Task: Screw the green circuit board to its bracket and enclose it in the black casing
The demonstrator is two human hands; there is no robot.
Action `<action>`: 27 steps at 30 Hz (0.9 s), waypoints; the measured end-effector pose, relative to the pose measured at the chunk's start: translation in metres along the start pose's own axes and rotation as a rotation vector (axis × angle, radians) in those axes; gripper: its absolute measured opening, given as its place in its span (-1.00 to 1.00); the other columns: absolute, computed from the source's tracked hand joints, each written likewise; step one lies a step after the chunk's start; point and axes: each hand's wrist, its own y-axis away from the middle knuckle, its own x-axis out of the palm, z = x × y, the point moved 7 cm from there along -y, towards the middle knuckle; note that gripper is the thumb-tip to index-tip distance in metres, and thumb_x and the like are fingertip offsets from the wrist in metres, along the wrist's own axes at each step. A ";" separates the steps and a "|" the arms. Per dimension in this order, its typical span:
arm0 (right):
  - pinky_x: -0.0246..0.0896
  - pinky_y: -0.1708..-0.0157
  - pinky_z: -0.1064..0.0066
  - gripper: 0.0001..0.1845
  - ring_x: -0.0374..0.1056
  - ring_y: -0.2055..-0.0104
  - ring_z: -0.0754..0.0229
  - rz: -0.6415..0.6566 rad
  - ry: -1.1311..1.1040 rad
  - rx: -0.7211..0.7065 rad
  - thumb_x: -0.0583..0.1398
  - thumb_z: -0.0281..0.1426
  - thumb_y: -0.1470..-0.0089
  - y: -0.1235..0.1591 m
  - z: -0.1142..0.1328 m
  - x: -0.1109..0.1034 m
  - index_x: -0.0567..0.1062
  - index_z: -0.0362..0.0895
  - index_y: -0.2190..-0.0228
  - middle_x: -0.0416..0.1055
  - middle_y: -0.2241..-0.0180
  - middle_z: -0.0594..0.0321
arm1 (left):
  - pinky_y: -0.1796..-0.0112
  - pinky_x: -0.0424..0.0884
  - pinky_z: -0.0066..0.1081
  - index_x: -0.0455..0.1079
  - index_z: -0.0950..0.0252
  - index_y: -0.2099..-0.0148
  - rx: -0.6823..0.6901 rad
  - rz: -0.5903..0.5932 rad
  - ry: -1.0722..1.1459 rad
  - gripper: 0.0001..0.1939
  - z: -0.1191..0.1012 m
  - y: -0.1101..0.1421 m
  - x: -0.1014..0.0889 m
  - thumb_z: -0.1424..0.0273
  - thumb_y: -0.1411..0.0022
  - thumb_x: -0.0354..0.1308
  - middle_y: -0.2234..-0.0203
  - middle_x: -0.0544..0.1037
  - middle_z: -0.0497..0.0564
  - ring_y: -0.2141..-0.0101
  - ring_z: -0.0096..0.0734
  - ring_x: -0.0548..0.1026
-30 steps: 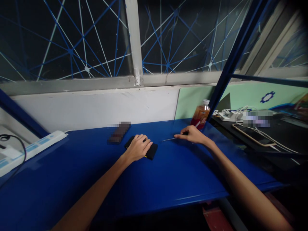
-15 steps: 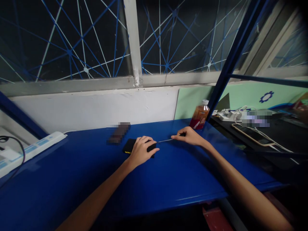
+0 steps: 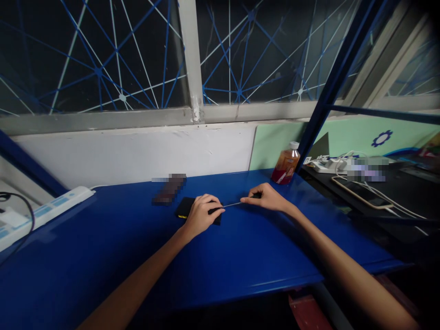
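A flat black case [image 3: 184, 207] with a yellow patch on its near edge lies on the blue table [image 3: 240, 256]. Over its right part rests my left hand [image 3: 202, 213], fingers curled round it and thumb close to the forefinger. My right hand [image 3: 266, 198] is closed around the dark handle of a screwdriver [image 3: 233, 204]. Its thin metal shaft points left and reaches my left thumb and forefinger. Whether those fingers pinch the tip, I cannot tell. The case's right part is mostly hidden under my left hand.
A drink bottle [image 3: 286, 163] stands at the back right, by a blue frame post. A dark blurred-out item [image 3: 170, 189] lies behind the case. At the left is a white power strip [image 3: 48, 213]. A phone [image 3: 360, 192] and cables lie on the black table to the right.
My right hand has moved slightly left with the screwdriver. My left thumb has drawn in toward the forefinger, near the shaft's tip. The case has stayed put.
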 end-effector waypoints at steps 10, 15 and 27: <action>-0.16 0.61 0.43 -0.48 -0.04 0.60 0.36 -0.007 0.024 0.000 0.21 0.05 0.07 0.000 -0.001 -0.001 0.48 -0.19 0.62 0.19 0.68 0.36 | 0.16 0.32 -0.24 0.51 0.22 0.28 0.001 0.007 0.015 -0.87 -0.001 0.000 0.001 0.35 -0.26 0.14 0.30 0.54 0.00 0.23 -0.30 0.46; -0.16 0.60 0.43 -0.49 -0.03 0.60 0.36 -0.022 0.035 -0.016 0.22 0.05 0.09 0.000 -0.002 -0.002 0.47 -0.18 0.62 0.21 0.68 0.35 | 0.12 0.31 -0.22 0.52 0.21 0.27 0.021 0.031 0.009 -0.83 -0.004 0.000 0.001 0.36 -0.30 0.09 0.28 0.54 0.01 0.21 -0.29 0.46; -0.15 0.60 0.44 -0.48 -0.02 0.60 0.36 -0.030 0.047 -0.016 0.21 0.05 0.07 0.000 -0.002 -0.003 0.49 -0.18 0.61 0.22 0.68 0.35 | 0.01 0.22 -0.08 0.45 0.13 0.03 0.038 0.057 -0.053 -0.75 -0.005 0.001 0.003 0.23 -0.28 0.11 0.07 0.52 0.03 0.03 -0.19 0.43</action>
